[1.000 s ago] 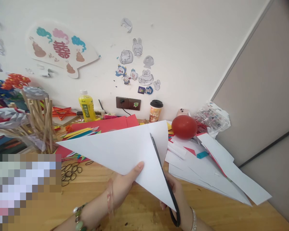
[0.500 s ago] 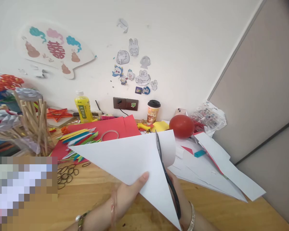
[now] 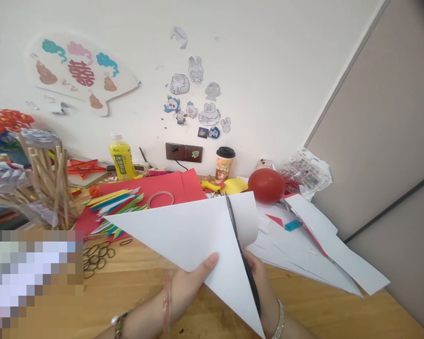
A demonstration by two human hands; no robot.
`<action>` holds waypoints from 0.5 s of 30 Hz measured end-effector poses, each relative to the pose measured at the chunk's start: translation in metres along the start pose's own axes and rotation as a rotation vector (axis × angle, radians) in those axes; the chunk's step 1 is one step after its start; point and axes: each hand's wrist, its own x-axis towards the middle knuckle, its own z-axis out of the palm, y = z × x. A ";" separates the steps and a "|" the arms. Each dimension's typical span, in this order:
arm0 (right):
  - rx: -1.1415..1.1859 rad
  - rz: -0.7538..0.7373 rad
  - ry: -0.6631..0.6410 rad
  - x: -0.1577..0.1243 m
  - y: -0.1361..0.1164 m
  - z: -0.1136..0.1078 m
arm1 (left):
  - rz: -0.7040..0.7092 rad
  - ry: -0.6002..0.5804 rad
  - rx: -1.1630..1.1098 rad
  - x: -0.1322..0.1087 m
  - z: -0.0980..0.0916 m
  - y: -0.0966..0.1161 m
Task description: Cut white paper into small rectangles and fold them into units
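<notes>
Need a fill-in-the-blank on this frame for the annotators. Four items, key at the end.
1. The digit of the left hand lying over the white paper is the ____.
2. The right hand holds a pair of ____.
3. In the picture, the red round object sits to the ____ of the cup.
4. The lid on that cup is coloured ____.

Missing words: thumb; scissors; right; black.

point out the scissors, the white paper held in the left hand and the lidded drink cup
Scissors [image 3: 250, 278]: head view, on the black handle.
White paper [image 3: 183, 230]: head view, on its broad upper face.
Lidded drink cup [image 3: 224, 167]: head view, on its printed side.
</notes>
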 end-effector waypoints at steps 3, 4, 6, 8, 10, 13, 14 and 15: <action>-0.016 0.000 0.001 -0.003 -0.002 0.002 | -0.026 -0.036 -0.041 0.002 -0.003 -0.005; -0.021 -0.002 0.004 -0.004 -0.003 0.002 | -0.028 -0.045 -0.050 0.003 -0.004 -0.006; -0.025 -0.004 0.010 -0.006 -0.005 0.004 | -0.028 -0.065 -0.070 0.004 -0.005 -0.008; -0.018 0.006 0.015 -0.006 -0.006 0.005 | -0.024 -0.088 -0.105 0.004 -0.005 -0.009; -0.026 0.032 0.013 -0.005 -0.009 0.005 | -0.045 -0.108 -0.144 0.005 -0.004 -0.009; -0.088 0.034 -0.002 -0.001 -0.014 0.004 | -0.096 -0.143 -0.179 0.004 -0.002 -0.009; -0.112 0.025 -0.008 0.000 -0.015 0.003 | -0.108 -0.161 -0.185 0.004 -0.001 -0.009; -0.135 0.013 -0.013 0.002 -0.016 0.003 | -0.114 -0.178 -0.193 0.003 0.000 -0.009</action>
